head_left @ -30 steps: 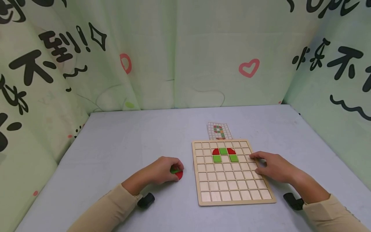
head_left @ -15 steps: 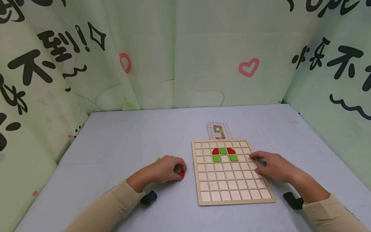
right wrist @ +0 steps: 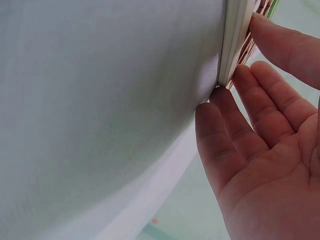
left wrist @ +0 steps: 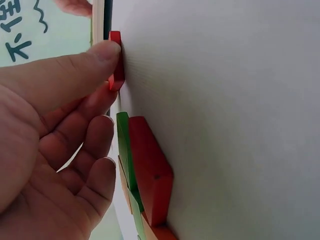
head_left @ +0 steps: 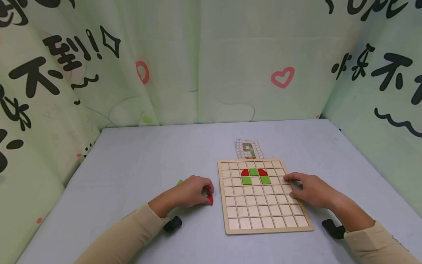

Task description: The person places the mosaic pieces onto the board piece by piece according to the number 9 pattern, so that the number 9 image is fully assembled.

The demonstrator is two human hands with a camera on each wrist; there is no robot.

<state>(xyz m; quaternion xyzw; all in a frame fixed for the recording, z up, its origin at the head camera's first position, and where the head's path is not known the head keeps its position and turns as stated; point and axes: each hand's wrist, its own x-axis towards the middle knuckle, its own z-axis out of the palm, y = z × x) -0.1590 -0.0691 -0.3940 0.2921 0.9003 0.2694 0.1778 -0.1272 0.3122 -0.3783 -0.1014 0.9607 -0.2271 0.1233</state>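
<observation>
My left hand (head_left: 195,191) pinches a small red tile (head_left: 210,200) between thumb and fingers, just left of the wooden grid board (head_left: 269,232). In the left wrist view the held tile (left wrist: 119,75) is seen edge-on, near the table. Behind it lie a separate red tile (left wrist: 150,170), a green tile (left wrist: 125,150) and some orange ones. My right hand (head_left: 313,190) rests at the board's right edge with fingers extended; the right wrist view has the thumb touching the board's frame (right wrist: 235,45). Red and green tiles (head_left: 253,172) form an arch in the board's upper rows.
A printed pattern card (head_left: 249,148) lies behind the board, partly covered by it. The white table (head_left: 148,154) is bounded by pale green curtains (head_left: 230,73) at the back and sides. A green bit (head_left: 180,181) shows behind my left wrist.
My left hand has moved slightly right towards the board with the red tile, uncovering a green bit behind the wrist. The right hand and the board have stayed put.
</observation>
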